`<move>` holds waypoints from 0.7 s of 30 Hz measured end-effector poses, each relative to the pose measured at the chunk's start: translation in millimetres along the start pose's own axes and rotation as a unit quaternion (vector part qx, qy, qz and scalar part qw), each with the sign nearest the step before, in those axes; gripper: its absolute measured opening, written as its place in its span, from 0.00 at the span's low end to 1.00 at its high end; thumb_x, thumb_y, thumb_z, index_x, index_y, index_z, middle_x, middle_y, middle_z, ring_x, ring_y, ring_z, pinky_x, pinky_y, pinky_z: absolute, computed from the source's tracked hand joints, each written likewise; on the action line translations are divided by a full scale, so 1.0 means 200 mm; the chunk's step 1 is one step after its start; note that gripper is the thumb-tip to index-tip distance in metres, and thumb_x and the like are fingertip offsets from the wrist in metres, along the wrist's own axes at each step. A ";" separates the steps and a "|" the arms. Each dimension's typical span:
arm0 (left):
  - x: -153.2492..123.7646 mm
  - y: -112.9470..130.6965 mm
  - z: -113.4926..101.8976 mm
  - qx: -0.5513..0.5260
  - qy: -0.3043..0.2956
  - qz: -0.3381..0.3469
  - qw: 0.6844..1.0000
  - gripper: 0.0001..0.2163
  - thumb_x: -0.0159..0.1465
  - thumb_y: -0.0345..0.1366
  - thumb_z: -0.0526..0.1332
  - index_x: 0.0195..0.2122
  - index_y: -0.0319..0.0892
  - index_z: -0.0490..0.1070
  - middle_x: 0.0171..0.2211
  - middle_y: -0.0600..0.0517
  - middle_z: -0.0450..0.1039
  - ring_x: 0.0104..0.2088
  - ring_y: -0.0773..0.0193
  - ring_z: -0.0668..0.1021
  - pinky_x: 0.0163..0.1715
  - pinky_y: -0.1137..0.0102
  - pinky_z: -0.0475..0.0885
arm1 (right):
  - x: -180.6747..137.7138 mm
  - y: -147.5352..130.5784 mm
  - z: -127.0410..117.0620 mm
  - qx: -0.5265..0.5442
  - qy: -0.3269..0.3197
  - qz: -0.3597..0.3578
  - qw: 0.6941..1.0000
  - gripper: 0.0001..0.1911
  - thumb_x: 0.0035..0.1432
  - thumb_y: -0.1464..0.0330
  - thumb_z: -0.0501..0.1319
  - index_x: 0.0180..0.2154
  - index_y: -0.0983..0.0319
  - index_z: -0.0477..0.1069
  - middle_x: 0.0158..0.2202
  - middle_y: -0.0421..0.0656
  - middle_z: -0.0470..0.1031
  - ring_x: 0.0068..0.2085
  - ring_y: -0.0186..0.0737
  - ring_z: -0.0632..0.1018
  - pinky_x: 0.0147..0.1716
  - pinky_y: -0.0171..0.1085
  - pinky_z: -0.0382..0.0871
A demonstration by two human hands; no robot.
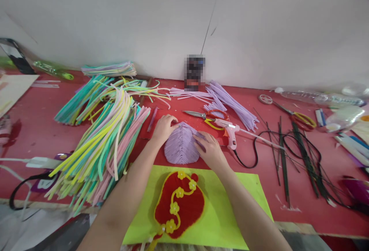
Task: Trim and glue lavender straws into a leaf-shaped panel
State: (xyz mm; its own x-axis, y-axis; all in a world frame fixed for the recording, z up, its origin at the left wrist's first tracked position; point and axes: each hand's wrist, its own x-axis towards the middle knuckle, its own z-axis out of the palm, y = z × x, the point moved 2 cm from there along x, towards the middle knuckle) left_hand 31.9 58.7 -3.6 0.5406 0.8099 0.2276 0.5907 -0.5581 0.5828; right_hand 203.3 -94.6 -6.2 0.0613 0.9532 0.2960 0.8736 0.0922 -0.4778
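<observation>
Hazards, L to R. Multicolour fuzzy-stem heap (115,139), left of centre: loose ends fan out unsecured; an elbow swing could drag stems into the work area. L hand (163,130), centre: thumb + fingers curl at upper-left edge of purple leaf-shaped piece (181,149). Grip in contact; pinch vs. rest: can't tell. Piece lies mid-frame, just above the lime sheet (230,205). Uneven side pressure may skew its ribs or open gaps. Red-and-yellow ornament (165,205), lower centre, on the sheet: a dropped wrist could crush its flowers. R hand (211,149): fingers slightly spread along piece's right edge; grip in contact, pinch unconfirmed. Scissors (196,114), above R hand, blades pointing left: careless reach may nick fingers. Glue gun (231,133), right of centre, nozzle to left: if hot (can't tell), contact = burn. Black cable (246,165) loops right; a snag could pull the gun.

Surface/room, L to R. Bench (305,212): red top, full width, w/ worn front edge. Upper left: dark phone-like device (19,57) leaning nr. a green-tinted bottle (50,68). Upper centre: pixelated upright item (194,72), ID n/a; purple strips (235,107) to its right. Right: dark-green wire stems (284,170), 2nd scissors (304,120), clear bottle (305,96). Behind: plain pale wall (115,20), a few dark marks.
</observation>
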 end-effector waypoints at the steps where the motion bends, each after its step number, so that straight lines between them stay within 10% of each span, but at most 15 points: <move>1: 0.00 -0.01 -0.01 -0.012 -0.003 -0.004 1.000 0.05 0.60 0.32 0.63 0.38 0.42 0.74 0.36 0.49 0.74 0.39 0.61 0.75 0.43 0.66 0.70 | 0.00 0.00 0.00 -0.001 -0.002 0.001 1.000 0.16 0.63 0.65 0.55 0.50 0.56 0.74 0.53 0.48 0.71 0.54 0.50 0.71 0.53 0.53 0.68; 21: -0.03 -0.02 -0.04 -0.049 0.004 -0.088 0.995 0.03 0.58 0.33 0.62 0.30 0.42 0.75 0.32 0.51 0.75 0.34 0.63 0.77 0.40 0.68 0.72 | 0.00 0.01 0.00 0.008 -0.003 -0.005 1.000 0.16 0.63 0.65 0.55 0.50 0.54 0.74 0.54 0.48 0.71 0.54 0.51 0.71 0.51 0.54 0.69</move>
State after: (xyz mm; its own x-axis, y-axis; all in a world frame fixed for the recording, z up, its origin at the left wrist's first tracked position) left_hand 21.6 57.6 0.1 0.4288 0.8953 0.1204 0.6144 -0.3868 0.6877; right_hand 204.6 -94.5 -7.0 0.0491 0.9540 0.2959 0.8668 0.1065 -0.4871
